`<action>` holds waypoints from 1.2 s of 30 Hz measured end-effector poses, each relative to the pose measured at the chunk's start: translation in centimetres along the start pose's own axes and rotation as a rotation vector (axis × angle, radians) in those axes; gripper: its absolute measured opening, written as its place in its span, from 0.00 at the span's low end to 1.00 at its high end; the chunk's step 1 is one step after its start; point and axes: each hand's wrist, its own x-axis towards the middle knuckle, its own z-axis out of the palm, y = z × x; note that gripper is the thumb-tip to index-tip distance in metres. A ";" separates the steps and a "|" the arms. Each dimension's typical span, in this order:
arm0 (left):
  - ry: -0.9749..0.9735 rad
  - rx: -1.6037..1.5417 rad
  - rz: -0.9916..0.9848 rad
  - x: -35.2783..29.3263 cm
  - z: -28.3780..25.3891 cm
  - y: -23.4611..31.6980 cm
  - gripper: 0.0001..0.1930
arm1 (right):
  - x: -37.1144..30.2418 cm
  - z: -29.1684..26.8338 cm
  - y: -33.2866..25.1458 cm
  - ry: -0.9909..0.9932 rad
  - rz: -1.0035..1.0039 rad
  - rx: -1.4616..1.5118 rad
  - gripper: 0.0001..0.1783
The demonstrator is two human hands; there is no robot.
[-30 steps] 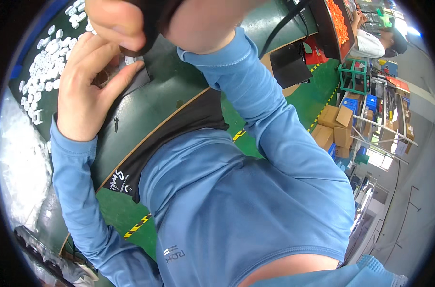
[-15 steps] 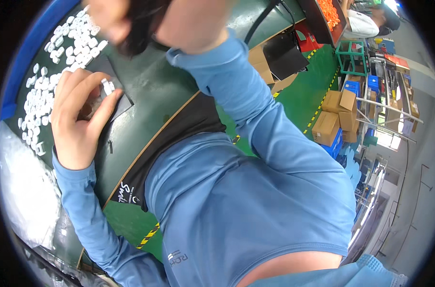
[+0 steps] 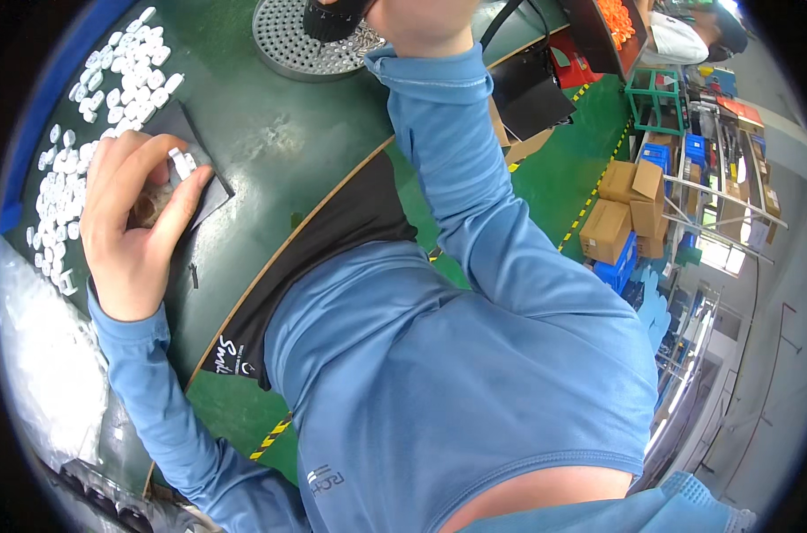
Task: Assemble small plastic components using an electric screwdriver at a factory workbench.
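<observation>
My left hand (image 3: 126,209) is closed, with a small white plastic part (image 3: 182,163) pinched between thumb and index finger. It rests over a dark square pad (image 3: 210,169) on the green table. At the top edge, my right hand (image 3: 425,22) grips a black tool with a ribbed round nose (image 3: 332,19), which looks like an electric screwdriver. Its nose is over a round grey perforated tray (image 3: 283,46) with small metal pieces like screws in it; the tip is hidden. Part of the right hand is cut off by the frame.
Several loose white parts (image 3: 137,84) lie along the table's left side, inside a blue rim (image 3: 48,98). A clear plastic bag (image 3: 48,346) is near at left. An open carton (image 3: 519,142) and a bin of orange pieces (image 3: 615,22) stand at right.
My right hand has moved right with the black tool, from above the table to the round tray, which now shows. My left hand still pinches the white part.
</observation>
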 end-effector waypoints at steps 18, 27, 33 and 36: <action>0.034 -0.001 0.036 0.0 0.1 -0.3 0.12 | -0.1 0.7 0.4 0.039 0.023 -0.032 0.51; 0.080 -0.007 0.055 0.0 0.6 -0.6 0.14 | 3.9 3.6 2.3 -0.266 -0.181 0.167 0.56; 0.198 -0.035 0.196 0.3 1.2 -1.5 0.14 | 2.6 8.4 3.9 -0.229 -0.112 0.314 0.57; 0.176 -0.031 0.187 0.3 1.2 -1.6 0.13 | 1.9 9.4 4.3 -0.184 -0.077 0.363 0.58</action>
